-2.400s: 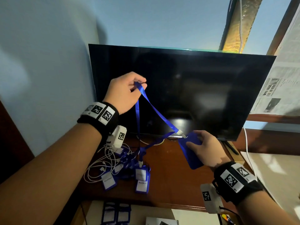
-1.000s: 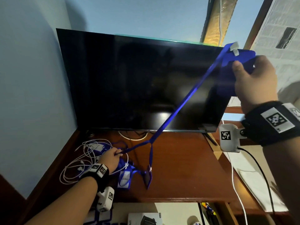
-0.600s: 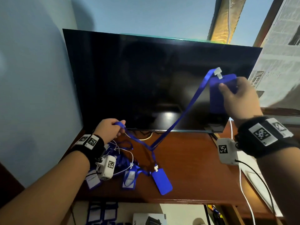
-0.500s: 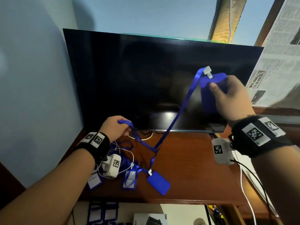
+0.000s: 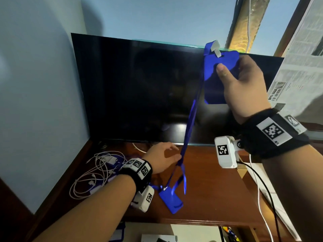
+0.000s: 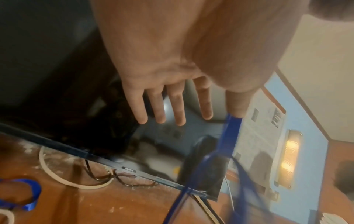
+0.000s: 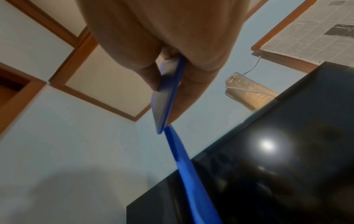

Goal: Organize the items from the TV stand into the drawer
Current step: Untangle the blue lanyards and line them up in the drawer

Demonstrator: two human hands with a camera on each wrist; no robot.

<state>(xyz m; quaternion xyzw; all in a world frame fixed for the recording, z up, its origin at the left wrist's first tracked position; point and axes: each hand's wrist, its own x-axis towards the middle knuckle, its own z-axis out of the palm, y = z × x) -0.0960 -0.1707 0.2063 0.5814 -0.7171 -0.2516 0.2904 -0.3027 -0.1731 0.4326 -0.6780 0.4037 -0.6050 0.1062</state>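
Observation:
My right hand (image 5: 232,67) pinches a blue badge holder (image 5: 215,88) between thumb and fingers, raised in front of the TV's upper right corner. The right wrist view shows the holder (image 7: 166,94) edge-on in that pinch. Its blue lanyard strap (image 5: 190,116) hangs taut down to the stand. My left hand (image 5: 174,152) hovers low over the stand with its fingers (image 6: 180,109) straight and spread, and the strap (image 6: 229,133) brushes the thumb tip. A second blue badge holder (image 5: 172,200) lies on the stand, its strap tangled with the first. More badges are mostly hidden behind my left forearm.
A black TV (image 5: 139,88) fills the back of the wooden stand (image 5: 213,189). White cables (image 5: 90,173) lie tangled at the stand's left. The open drawer (image 5: 192,233) shows below the front edge. A blue wall closes the left side, and newspaper (image 5: 297,70) covers the right.
My left hand has let go of the strap, straightened its fingers and sunk toward the stand. My right hand has lifted the badge holder higher, pulling the strap more upright.

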